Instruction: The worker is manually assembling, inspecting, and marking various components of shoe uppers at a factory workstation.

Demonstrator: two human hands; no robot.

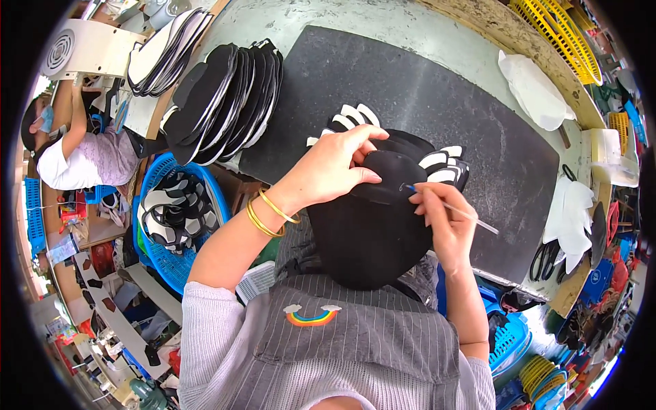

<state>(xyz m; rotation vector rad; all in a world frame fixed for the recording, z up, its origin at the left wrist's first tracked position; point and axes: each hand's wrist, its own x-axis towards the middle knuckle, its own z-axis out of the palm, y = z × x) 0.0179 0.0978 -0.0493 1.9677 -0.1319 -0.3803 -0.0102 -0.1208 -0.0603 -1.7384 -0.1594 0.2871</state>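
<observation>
My left hand (335, 167) pinches the rim of a rounded black piece (395, 169) between thumb and fingers. My right hand (445, 220) grips a thin, pale pen (478, 222), whose blue end is at the piece's right side, by a small light mark. Below both hands, a larger black rounded piece (372, 242) hangs over the near table edge toward my apron. Black-and-white layered pieces fan out behind my left hand, and a similar cluster (444, 164) lies to the right. My fingers hide part of the pieces.
A dark mat (410, 82) covers the table's middle. Stacked black-and-white flat pieces (229, 102) stand at its left. A blue basket (179, 266) holds more pieces at lower left. White plastic bags (536, 89) lie at right. Another person (89, 154) works at a machine on the far left.
</observation>
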